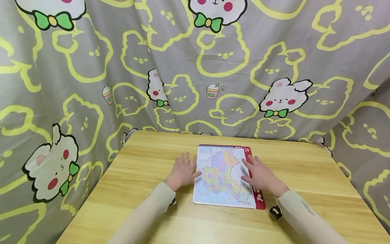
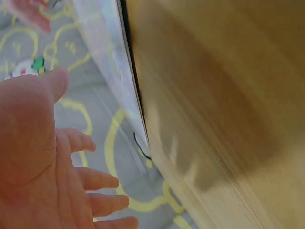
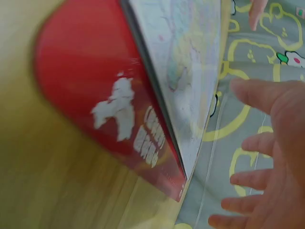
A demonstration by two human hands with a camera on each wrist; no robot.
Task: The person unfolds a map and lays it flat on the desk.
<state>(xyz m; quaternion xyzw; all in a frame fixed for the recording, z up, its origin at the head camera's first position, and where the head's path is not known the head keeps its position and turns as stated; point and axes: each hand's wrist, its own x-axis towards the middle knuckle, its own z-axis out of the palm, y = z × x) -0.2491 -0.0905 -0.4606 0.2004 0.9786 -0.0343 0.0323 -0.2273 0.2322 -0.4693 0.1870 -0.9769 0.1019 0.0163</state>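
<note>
A flat map board (image 1: 217, 183) with a pastel-coloured map and a red border lies on the table. Along its right side, the red strip (image 3: 86, 71) carries white printing, and the map panel (image 3: 181, 62) looks slightly raised beside it. My left hand (image 1: 182, 172) is at the board's left edge, fingers spread, thumb over the edge; in the left wrist view the palm (image 2: 28, 148) holds nothing. Over the right edge is my right hand (image 1: 263, 174), its fingers extended and thumb apart, also holding nothing. Whether either hand touches the board I cannot tell.
The wood-grain table (image 1: 146, 162) extends around the board. A grey curtain (image 1: 182, 51) with yellow outlines and white rabbits hangs behind the table and along both sides. Near my right wrist is a dark strap (image 1: 275, 212) below the pale sleeve (image 1: 304, 213).
</note>
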